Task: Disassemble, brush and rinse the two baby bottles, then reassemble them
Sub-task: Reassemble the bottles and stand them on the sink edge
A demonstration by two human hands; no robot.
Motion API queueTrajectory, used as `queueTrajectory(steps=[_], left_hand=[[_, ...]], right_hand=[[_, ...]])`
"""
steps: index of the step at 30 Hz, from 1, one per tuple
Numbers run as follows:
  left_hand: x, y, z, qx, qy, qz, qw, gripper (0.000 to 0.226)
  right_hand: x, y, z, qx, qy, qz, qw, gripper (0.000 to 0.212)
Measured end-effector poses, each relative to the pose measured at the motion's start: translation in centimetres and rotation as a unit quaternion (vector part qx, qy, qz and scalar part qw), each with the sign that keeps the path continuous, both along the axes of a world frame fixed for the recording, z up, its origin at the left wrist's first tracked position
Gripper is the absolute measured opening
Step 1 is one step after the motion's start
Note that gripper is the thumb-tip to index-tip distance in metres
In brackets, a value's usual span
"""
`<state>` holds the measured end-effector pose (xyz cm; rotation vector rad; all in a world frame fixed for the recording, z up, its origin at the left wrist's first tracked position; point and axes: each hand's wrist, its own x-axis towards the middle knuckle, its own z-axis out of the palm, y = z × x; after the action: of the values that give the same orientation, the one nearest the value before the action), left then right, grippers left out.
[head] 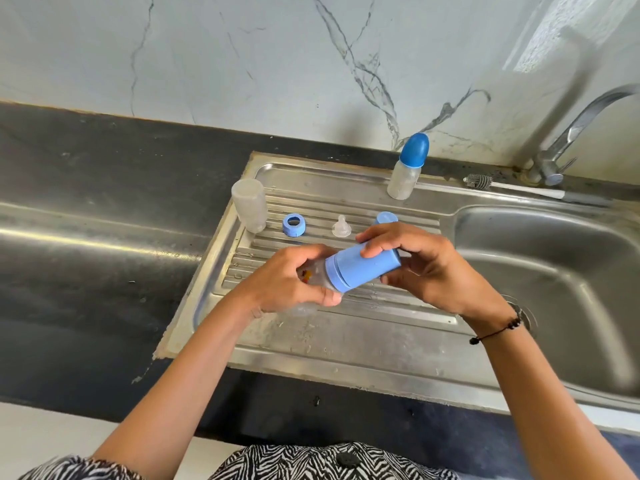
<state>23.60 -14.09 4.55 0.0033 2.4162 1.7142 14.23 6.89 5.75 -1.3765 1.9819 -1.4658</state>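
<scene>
Bottle (332, 271) lies tilted on its side in both hands, held above the front half of the drainboard (346, 327), cap end toward the basin (554, 289). The left hand (287, 282) wraps the clear body, fingers curled round it and thumb underneath near the collar. The right hand (426, 268) curls over the light blue cap (367, 266), fingertips on top, thumb below its far end. Both forearms come up from the near edge of the counter (86, 271), wrists bent inward toward each other; a dark cord bracelet (498, 330) sits on the right wrist.

Along the drainboard's middle ridges lie loose parts: a clear body (250, 206) standing upside down at the left edge, a blue ring (294, 225) beside it, a nipple (341, 226) further right, and a second cap (386, 218) partly hidden behind the right hand. A small bottle (408, 166) with a darker blue cap stands at the back edge. The brush (512, 187) lies along the back rim, its bristled end toward the small bottle, near the tap (571, 133). The drainboard's front strip and the basin hold nothing.
</scene>
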Motion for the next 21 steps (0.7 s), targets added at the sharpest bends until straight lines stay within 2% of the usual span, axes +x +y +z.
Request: queueTrajectory(steps=[3,6,8,10,12,14,16,17,18,19,21], left_hand=[[-0.2,0.2,0.0,0.069,-0.020,-0.016,0.997,0.048],[-0.4,0.9,-0.2,0.037,0.002,0.004,0.999,0.044],[-0.5,1.4,-0.3,-0.037,0.035,0.032,0.998,0.040],[-0.6,1.8,-0.2,-0.127,0.085,0.049,0.987,0.045],[-0.9,2.1,0.1,-0.237,0.141,0.067,0.959,0.057],[-1.2,2.3,0.2,-0.347,0.196,0.086,0.913,0.060],[-1.5,2.4,-0.4,-0.404,0.245,0.087,0.877,0.057],[-1.5,2.4,-0.7,-0.412,0.251,0.090,0.871,0.057],[-1.6,2.4,-1.0,-0.400,0.245,0.099,0.877,0.057],[-1.7,2.4,-1.3,-0.364,0.222,0.110,0.898,0.056],[-2.0,2.7,-1.7,-0.230,0.160,0.135,0.950,0.053]], right_hand=[[0.1,0.1,1.1,0.022,0.047,-0.013,0.999,0.042],[0.1,-0.1,1.6,0.066,0.095,-0.061,0.991,0.042],[0.0,0.0,1.6,0.095,0.122,-0.099,0.983,0.042],[0.3,0.1,1.3,0.117,0.102,-0.131,0.979,0.046],[0.9,-0.4,0.6,0.123,0.078,-0.201,0.969,0.062],[1.4,-1.1,-0.2,0.152,0.089,-0.307,0.935,0.081],[1.6,-1.6,-0.7,0.188,0.037,-0.362,0.912,0.094],[1.8,-1.6,-0.8,0.185,-0.019,-0.356,0.916,0.100],[1.7,-1.6,-0.8,0.166,-0.085,-0.341,0.921,0.103],[1.7,-1.5,-0.7,0.139,-0.152,-0.324,0.923,0.100],[1.7,-1.3,-0.7,0.090,-0.246,-0.293,0.920,0.085]])
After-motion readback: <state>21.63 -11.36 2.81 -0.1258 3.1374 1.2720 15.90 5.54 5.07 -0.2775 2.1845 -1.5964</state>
